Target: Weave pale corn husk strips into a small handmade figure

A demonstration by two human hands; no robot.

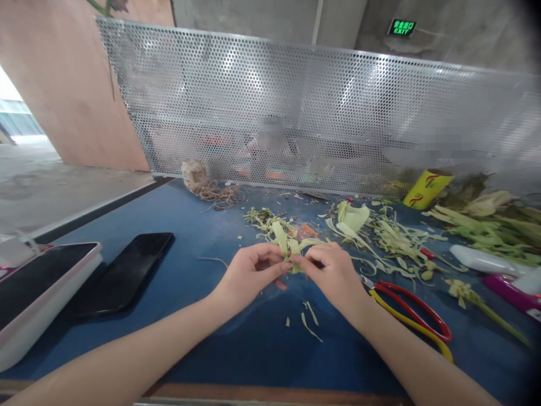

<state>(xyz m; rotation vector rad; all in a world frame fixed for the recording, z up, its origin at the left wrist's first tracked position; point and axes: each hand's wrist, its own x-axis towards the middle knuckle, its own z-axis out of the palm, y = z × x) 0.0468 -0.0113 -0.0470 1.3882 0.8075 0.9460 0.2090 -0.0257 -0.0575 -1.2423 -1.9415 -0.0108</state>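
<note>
Over the middle of the blue table (203, 338), my left hand (249, 270) and my right hand (332, 270) meet fingertip to fingertip. Both pinch a small bundle of pale green leaf strips (287, 243) that sticks up between them. Short cut bits of leaf (310, 321) lie on the table just below my hands. Red and yellow handled scissors (408, 310) rest on the table right beside my right wrist.
A black phone (127, 270) and a tablet in a white case (38, 287) lie at the left. Twine (211, 189) sits by the perforated metal screen (296, 113). Leaf scraps (389, 237), stalks (490, 228), a yellow roll (426, 189) and a white tube (479, 259) crowd the right.
</note>
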